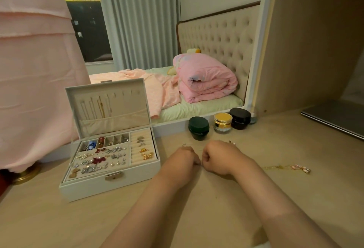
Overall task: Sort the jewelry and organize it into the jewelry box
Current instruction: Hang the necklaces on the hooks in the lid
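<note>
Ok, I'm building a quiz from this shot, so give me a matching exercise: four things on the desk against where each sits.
1 jewelry box
2 dark green jar
3 pink-pendant necklace
4 laptop

A at the far right edge
B left of the left hand
C right of the right hand
D beside the gold-lidded jar

Pairs: 1-B, 2-D, 3-C, 4-A

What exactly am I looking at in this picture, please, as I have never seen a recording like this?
There is no machine here: a person wears a camera on the head, looking down at their own two bare hands. The left hand and right hand are curled close together over a tabletop, apparently pinching a fine chain between them, though it is barely visible. To the left stands an open jewelry box with sorted pieces. Another necklace with a pink pendant lies to the right, and three cosmetic jars stand by the mirror.
</note>
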Motion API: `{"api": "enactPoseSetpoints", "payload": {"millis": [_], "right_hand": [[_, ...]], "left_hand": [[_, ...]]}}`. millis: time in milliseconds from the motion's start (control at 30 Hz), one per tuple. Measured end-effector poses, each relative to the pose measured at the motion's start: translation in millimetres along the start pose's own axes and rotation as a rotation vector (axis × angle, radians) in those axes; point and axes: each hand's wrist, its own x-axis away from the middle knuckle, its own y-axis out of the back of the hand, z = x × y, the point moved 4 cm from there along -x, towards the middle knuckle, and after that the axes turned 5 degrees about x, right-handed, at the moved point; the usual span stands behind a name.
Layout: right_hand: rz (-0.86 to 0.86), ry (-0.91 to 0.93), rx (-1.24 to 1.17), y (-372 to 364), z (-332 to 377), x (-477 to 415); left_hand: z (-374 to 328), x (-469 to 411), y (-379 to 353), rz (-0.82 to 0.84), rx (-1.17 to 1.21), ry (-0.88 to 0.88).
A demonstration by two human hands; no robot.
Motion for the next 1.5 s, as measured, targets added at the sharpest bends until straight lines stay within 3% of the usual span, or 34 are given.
{"api": "enactPoseSetpoints", "payload": {"millis": [200, 400, 567, 800, 1000, 1133, 1267, 1500], "right_hand": [[0.011, 0.061, -0.33, 6.9, -7.9, 2.0], [0.011, 0.174, -0.79, 23.1, -5.8, 2.6], [0.045, 0.257, -1.083, 39.9, 15.0, 11.3], [0.103, 0.331, -1.012, 43.2, 70.0, 29.1], [0.17, 0.423, -0.872, 48.7, 122.5, 32.4], [0.159, 0.422, -0.895, 53.7, 151.5, 19.8], [0.259, 0.397, -0.735, 48.1, 175.7, 7.0], [0.155, 0.37, -0.763, 56.5, 190.8, -18.6]], "left_hand": [[2.7, 9.1, 1.6, -0.117, 0.159, 0.008], [0.5, 18.7, 25.5, -0.256, 0.81, 0.242], [4.7, 33.0, 68.1, -0.187, 1.111, 0.253], [21.1, 81.4, 125.8, -0.004, 0.941, 0.209], [48.7, 116.1, 157.2, -0.091, 0.584, 0.243], [70.8, 133.4, 175.1, -0.115, 0.566, 0.271], [104.7, 150.5, 191.6, -0.071, 0.363, 0.377], [129.2, 153.6, 204.3, -0.145, 0.407, 0.386]]}}
